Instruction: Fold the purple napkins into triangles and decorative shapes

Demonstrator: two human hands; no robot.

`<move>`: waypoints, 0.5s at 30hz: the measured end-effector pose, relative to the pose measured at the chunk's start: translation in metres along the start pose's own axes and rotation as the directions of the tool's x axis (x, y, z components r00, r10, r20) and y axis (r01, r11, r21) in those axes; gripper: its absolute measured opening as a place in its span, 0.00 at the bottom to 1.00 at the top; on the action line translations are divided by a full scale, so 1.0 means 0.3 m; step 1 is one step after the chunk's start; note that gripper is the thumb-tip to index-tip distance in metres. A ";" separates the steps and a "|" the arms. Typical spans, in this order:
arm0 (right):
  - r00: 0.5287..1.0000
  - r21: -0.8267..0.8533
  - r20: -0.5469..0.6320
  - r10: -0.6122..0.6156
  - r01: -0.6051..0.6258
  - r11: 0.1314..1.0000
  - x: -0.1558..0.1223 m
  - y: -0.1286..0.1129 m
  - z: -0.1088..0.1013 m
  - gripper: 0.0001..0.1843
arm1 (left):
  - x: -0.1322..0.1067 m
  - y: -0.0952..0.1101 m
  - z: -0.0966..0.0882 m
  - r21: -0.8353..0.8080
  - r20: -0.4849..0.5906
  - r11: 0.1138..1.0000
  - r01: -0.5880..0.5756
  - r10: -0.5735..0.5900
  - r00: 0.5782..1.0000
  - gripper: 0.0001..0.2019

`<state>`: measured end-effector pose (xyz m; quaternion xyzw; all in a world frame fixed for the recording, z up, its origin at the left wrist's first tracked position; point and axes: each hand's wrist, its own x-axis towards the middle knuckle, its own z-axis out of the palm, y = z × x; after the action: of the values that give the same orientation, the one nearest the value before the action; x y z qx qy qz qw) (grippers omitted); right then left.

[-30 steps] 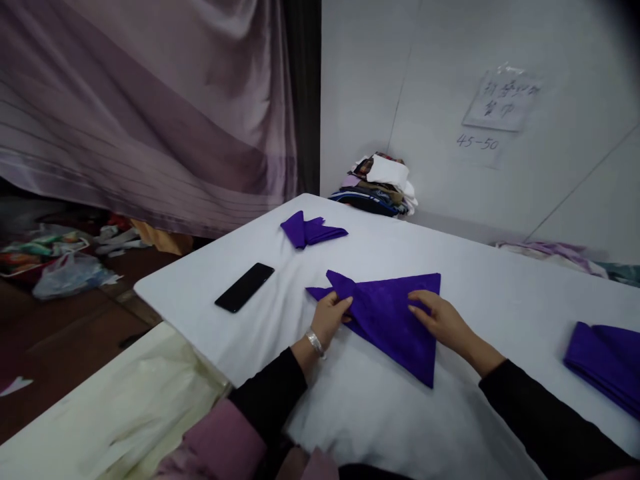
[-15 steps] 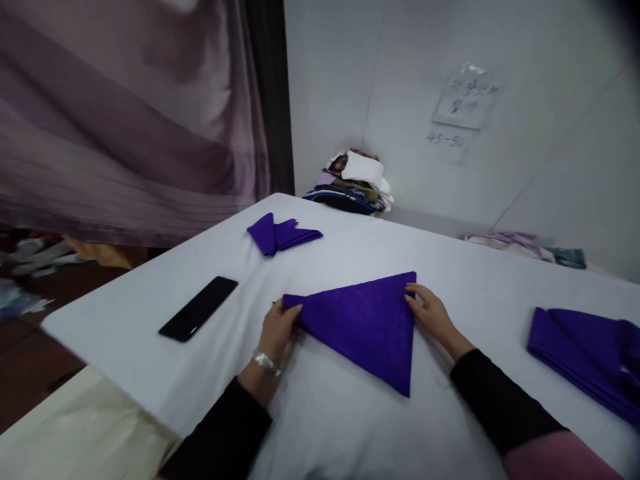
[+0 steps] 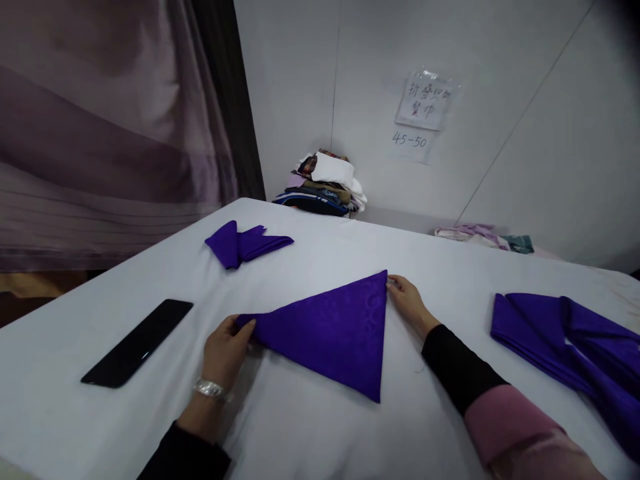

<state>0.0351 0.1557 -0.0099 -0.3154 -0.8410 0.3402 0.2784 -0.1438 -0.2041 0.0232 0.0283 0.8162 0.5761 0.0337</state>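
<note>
A purple cloth napkin (image 3: 325,330) lies folded into a triangle on the white tabletop, its narrow end pointing left. My left hand (image 3: 227,350), with a silver bracelet at the wrist, pinches that narrow end between thumb and fingers. At the upper right corner, my right hand (image 3: 407,301) has its fingertips closed on the napkin's edge. Farther back on the left sits another purple napkin (image 3: 223,243), folded into a fan-like shape with a pointed tail. More purple napkins (image 3: 540,333) lie loosely folded at the right.
A black phone (image 3: 137,343) lies flat on the white-covered table (image 3: 320,440), left of my left hand. Beyond the far edge are a pile of folded clothes (image 3: 325,183) and some loose fabric (image 3: 480,235). A curtain (image 3: 100,133) hangs at left; a handwritten sign (image 3: 425,103) is on the wall.
My view has turned slightly right, so most things appear farther left. Both hands stay at the triangular napkin; my right fingers sit closer to its upper corner.
</note>
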 end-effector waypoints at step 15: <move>0.988 -0.080 0.009 -0.152 0.152 0.985 0.071 0.022 0.067 0.23 | 0.025 -0.014 -0.003 -0.110 -0.127 0.990 0.084 -0.098 0.987 0.15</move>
<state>0.0099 0.1670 -0.0217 -0.2608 -0.8761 0.2843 0.2893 -0.1513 -0.2057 0.0193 -0.0492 0.7860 0.6162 0.0073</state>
